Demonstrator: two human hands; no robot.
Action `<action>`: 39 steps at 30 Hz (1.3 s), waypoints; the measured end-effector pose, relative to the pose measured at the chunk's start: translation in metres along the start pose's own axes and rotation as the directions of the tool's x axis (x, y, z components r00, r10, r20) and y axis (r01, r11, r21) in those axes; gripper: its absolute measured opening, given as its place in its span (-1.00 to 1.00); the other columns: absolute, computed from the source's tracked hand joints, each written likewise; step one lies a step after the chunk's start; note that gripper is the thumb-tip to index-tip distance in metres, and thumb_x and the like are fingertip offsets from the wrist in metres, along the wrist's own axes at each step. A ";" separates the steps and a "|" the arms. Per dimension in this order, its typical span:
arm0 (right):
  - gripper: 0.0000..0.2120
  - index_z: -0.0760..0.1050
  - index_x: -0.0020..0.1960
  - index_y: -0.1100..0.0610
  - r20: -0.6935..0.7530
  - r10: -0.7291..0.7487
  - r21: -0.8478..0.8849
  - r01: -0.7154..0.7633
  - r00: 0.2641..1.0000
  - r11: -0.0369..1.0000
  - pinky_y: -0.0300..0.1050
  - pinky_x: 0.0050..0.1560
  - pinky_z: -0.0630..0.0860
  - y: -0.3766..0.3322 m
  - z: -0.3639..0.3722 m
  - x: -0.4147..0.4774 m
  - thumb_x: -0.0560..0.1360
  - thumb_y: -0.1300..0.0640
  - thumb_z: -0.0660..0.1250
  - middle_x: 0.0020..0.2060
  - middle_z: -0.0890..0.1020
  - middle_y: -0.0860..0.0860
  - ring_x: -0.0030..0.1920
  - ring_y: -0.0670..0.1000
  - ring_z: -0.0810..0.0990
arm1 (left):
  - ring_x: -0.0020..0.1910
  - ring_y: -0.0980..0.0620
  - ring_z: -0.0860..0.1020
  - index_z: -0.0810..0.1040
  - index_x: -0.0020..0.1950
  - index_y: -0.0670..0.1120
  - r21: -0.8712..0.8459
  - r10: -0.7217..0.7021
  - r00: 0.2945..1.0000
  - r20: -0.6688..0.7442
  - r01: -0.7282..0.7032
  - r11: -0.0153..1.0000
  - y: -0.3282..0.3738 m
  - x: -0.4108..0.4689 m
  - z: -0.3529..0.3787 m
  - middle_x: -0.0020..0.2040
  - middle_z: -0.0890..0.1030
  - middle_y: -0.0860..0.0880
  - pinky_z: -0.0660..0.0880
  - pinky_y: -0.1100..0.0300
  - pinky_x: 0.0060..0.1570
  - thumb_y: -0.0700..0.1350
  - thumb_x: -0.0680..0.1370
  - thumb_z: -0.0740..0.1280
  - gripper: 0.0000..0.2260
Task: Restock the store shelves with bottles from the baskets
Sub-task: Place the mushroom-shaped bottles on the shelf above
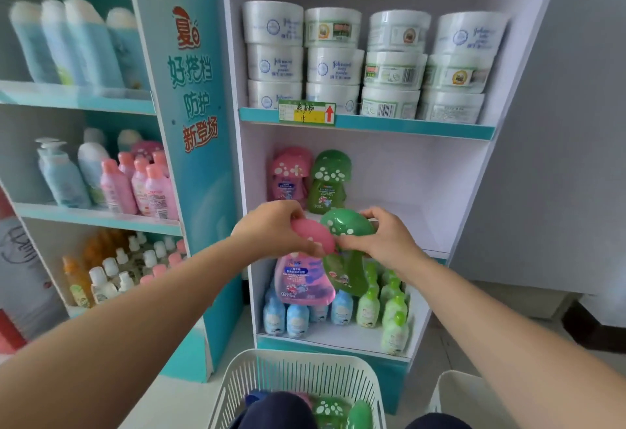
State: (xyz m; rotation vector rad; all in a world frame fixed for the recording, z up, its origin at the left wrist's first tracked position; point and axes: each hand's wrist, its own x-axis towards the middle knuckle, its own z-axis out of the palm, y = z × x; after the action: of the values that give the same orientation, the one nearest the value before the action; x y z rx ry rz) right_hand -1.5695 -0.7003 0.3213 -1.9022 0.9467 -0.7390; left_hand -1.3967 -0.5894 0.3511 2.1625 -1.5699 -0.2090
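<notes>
Hands meet in front of the middle shelf (437, 252) of a white store unit: the left hand (271, 225) grips a pink mushroom-capped bottle (303, 276) by its cap, the right hand (386, 239) grips a green mushroom-capped bottle (345, 271) the same way, and the two bottles hang touching, side by side, just below that shelf's front edge. At the back of the middle shelf stand a pink bottle (290, 174) and a green bottle (330, 179) of the same kind; the rest of its board, to their right, is bare. Above the middle shelf, white round tubs (366, 62) are stacked three high behind a green price tag (306, 113). Below it, partly hidden by the held bottles, small blue bottles (288, 318) and pale green bottles (389, 310) fill the bottom shelf. A white slatted basket (298, 381) sits on the floor beneath, with more mushroom caps showing inside, and the rim of a second basket (457, 394) lies to its right. Left of the middle shelf, past a teal panel (193, 96) with Chinese lettering, another unit carries blue, pink and orange bottles, blurred. A grey wall (559, 157) runs to the right.
</notes>
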 end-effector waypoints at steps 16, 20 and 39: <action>-0.51 0.59 0.11 0.09 -0.074 -0.045 -0.216 0.028 0.996 0.976 -0.04 0.08 0.55 -0.026 -0.081 0.072 0.22 0.09 0.62 -0.03 0.64 0.00 0.00 0.02 0.60 | -0.12 0.05 0.55 0.53 0.08 0.04 -0.011 0.028 0.985 -0.173 -0.031 0.999 0.046 0.069 -0.032 -0.06 0.57 0.09 0.56 0.10 -0.11 0.23 0.21 0.54 -0.46; -0.47 0.55 0.19 0.09 -0.111 -0.033 -0.260 0.003 0.993 0.966 0.01 0.15 0.52 -0.013 -0.087 0.097 0.26 0.09 0.60 0.02 0.62 0.02 0.04 0.06 0.58 | -0.10 0.04 0.53 0.52 0.13 0.03 0.004 0.036 0.988 -0.148 -0.035 0.999 0.044 0.087 -0.023 -0.06 0.54 0.09 0.50 0.14 -0.12 0.23 0.23 0.53 -0.44; -0.59 0.51 0.14 0.06 -0.268 0.018 -0.458 -0.144 0.963 0.877 0.06 0.08 0.56 0.035 -0.091 0.172 0.33 0.08 0.52 0.06 0.62 0.07 0.05 0.15 0.59 | -0.08 0.02 0.53 0.54 0.13 0.00 0.040 0.117 0.987 -0.110 -0.113 0.993 0.072 0.166 0.004 -0.02 0.59 0.04 0.49 0.15 -0.11 0.26 0.25 0.50 -0.44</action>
State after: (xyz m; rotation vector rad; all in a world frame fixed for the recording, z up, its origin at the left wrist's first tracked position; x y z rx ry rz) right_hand -1.5597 -0.8954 0.3531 -2.2001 1.4731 -0.7637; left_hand -1.4042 -0.7626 0.4031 2.0620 -1.6384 -0.0240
